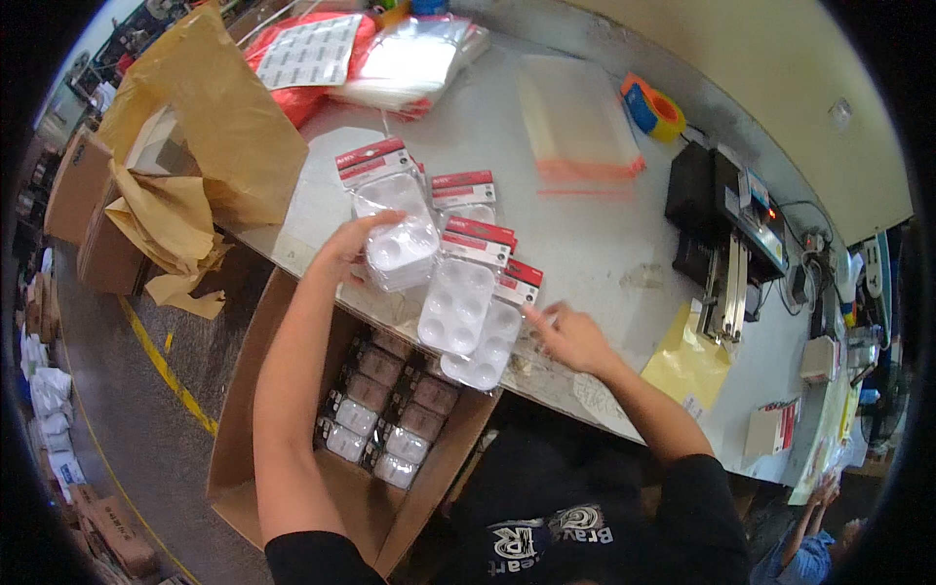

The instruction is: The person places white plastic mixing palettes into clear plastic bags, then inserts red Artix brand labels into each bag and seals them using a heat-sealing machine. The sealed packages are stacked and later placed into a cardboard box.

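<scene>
My left hand [363,242] is closed round a stack of packaged paint palettes [398,234], its thumb over the top. These are white plastic trays with round wells, in clear bags under red-and-white header cards. Beside that stack, more packaged palettes [456,304] overlap on the table, some jutting past its near edge. My right hand [573,337] is beside the lower right palette pack [492,346], fingers apart and slightly blurred. Whether a fingertip touches its header card, I cannot tell.
Below the table edge stands an open cardboard box [239,458] with rows of packed palettes [390,409]. Clear bags [575,117], tape rolls [653,107] and a black machine [726,214] sit on the table. Brown paper [210,107] covers the left side. Another person [804,546] is at lower right.
</scene>
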`<action>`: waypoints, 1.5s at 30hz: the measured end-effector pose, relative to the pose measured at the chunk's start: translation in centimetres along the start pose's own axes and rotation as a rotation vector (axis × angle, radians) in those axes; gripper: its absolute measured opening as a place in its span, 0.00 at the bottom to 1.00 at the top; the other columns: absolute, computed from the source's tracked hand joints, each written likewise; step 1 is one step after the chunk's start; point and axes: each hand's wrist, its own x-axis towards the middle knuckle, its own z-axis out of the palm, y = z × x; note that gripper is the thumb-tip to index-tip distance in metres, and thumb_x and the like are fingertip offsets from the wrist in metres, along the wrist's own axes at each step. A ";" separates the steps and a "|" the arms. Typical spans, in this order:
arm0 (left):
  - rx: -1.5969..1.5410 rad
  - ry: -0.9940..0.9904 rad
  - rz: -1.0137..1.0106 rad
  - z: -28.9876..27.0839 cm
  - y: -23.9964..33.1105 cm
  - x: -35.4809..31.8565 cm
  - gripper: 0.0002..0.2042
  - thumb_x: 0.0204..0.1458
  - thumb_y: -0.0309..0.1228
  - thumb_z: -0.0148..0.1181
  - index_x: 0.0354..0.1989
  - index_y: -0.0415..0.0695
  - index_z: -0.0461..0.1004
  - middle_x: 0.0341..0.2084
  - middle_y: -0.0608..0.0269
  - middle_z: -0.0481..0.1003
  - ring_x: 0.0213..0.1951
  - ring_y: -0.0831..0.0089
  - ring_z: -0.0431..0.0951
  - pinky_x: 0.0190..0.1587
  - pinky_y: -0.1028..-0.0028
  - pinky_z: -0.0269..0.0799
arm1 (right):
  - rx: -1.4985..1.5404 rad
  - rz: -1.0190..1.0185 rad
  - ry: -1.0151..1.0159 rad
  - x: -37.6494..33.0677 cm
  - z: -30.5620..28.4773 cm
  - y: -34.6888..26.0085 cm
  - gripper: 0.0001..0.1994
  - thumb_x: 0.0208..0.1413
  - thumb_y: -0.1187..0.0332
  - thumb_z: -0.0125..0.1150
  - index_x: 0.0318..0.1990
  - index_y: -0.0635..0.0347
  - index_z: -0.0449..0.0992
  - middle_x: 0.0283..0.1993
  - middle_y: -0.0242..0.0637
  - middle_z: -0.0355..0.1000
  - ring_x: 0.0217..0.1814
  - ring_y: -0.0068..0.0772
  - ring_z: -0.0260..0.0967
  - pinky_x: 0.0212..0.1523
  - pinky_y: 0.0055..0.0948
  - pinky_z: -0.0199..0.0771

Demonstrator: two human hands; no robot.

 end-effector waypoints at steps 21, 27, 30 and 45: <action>-0.812 0.044 0.757 2.8 -11.2 0.2 0.29 0.40 0.31 0.66 0.52 0.34 0.65 0.42 0.54 0.72 0.42 0.66 0.76 0.40 0.67 0.76 | 0.716 -0.090 0.248 -2.0 2.4 0.4 0.28 0.40 0.60 0.72 0.46 0.72 0.72 0.36 0.51 0.76 0.37 0.43 0.76 0.41 0.33 0.74; -0.798 -0.403 1.202 7.1 -20.2 -8.6 0.37 0.45 0.40 0.58 0.64 0.41 0.53 0.58 0.49 0.63 0.58 0.53 0.65 0.60 0.56 0.63 | 0.393 -0.379 0.645 -6.6 -1.9 -1.8 0.21 0.46 0.65 0.67 0.45 0.70 0.71 0.32 0.50 0.75 0.34 0.35 0.75 0.35 0.29 0.73; -0.595 -0.201 1.005 11.4 -22.8 -10.9 0.35 0.52 0.46 0.51 0.66 0.42 0.51 0.61 0.50 0.59 0.60 0.54 0.63 0.62 0.54 0.59 | 0.347 -0.585 0.365 -8.3 -0.8 -3.6 0.21 0.50 0.68 0.63 0.49 0.66 0.66 0.38 0.54 0.73 0.37 0.50 0.74 0.39 0.37 0.72; -0.689 -0.714 0.744 20.5 -16.4 -9.4 0.34 0.54 0.52 0.47 0.65 0.46 0.54 0.62 0.52 0.59 0.62 0.55 0.59 0.63 0.53 0.55 | 0.322 -0.848 0.173 -10.4 -2.6 6.5 0.63 0.32 0.29 0.62 0.66 0.70 0.41 0.67 0.59 0.43 0.69 0.58 0.39 0.65 0.50 0.37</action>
